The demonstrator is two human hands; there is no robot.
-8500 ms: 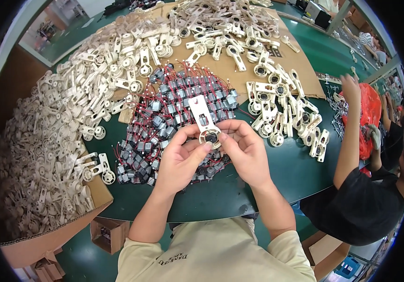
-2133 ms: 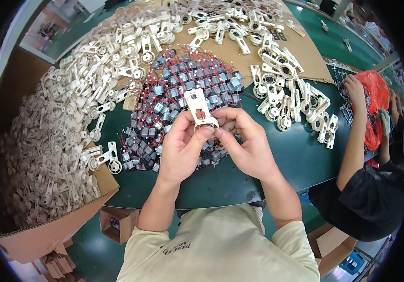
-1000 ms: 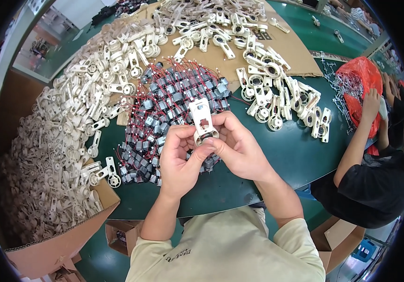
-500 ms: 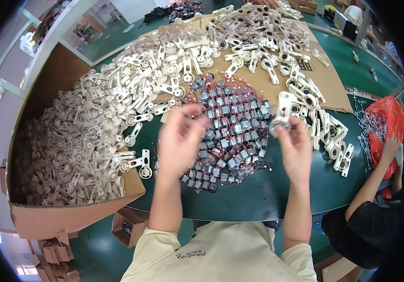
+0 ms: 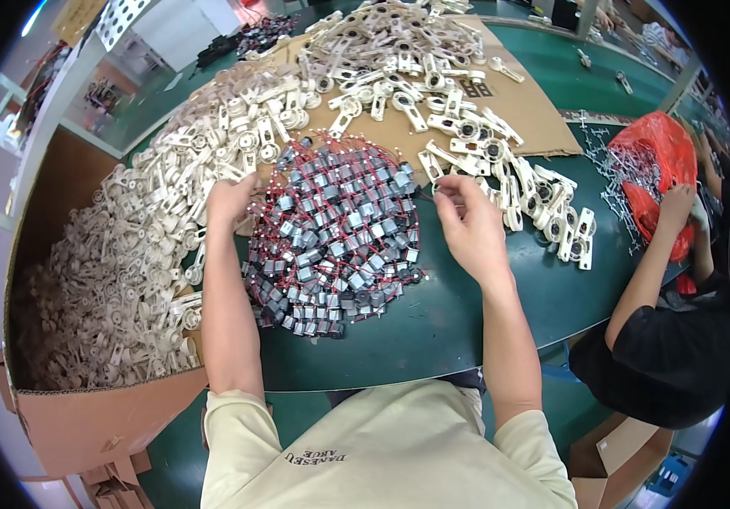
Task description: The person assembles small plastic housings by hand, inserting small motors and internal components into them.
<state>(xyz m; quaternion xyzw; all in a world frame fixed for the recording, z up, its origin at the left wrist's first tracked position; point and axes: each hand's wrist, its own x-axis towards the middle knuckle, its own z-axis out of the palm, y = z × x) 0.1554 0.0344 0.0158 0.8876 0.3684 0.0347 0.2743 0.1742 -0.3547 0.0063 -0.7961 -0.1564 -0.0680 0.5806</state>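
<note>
My left hand [image 5: 231,202] reaches to the left edge of a round heap of small grey motors with red wires [image 5: 339,225], where it meets the white plastic parts [image 5: 246,144]. Its fingers are drawn together; what they pinch, if anything, is hidden. On the other side of the motors, my right hand [image 5: 472,225] is over the green table, thumb and forefinger apart. Its fingertips are beside the end of a white arm-shaped part [image 5: 429,165] with a round end, and no part shows inside the hand.
A large cardboard box [image 5: 110,416] full of white parts stands at the left. More white parts with dark round inserts [image 5: 564,216] lie at right. Beyond, a co-worker's hand [image 5: 679,204] touches a red plastic bag [image 5: 654,144] beside scattered small metallic pieces. A cardboard sheet [image 5: 535,127] lies under the far heap.
The white part has left my right hand, which has opened. My left hand has moved left to the edge of the motor heap. The whole view has shifted.
</note>
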